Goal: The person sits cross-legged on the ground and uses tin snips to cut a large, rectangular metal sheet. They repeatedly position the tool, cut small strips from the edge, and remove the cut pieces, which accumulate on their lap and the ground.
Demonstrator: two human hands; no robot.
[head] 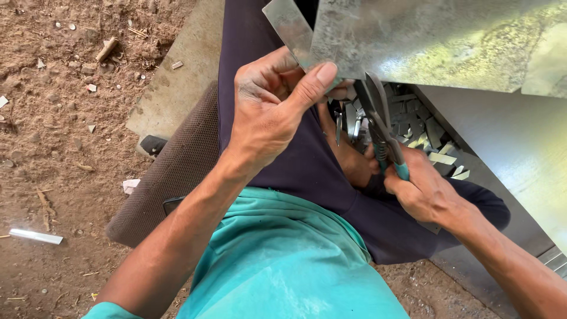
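My left hand pinches the lower left edge of a large grey metal sheet, thumb on top of it. My right hand grips the teal handles of tin snips. The blades of the snips point up and meet the sheet's lower edge just right of my left thumb. A narrow strip of the sheet sticks out to the upper left above my left hand. I sit with dark trousers and a teal shirt below the hands.
Several small cut metal scraps lie piled beneath the sheet, by my foot. Another big metal sheet lies at the right. A brown cushion is under me. A concrete slab and dirt ground with debris lie at the left.
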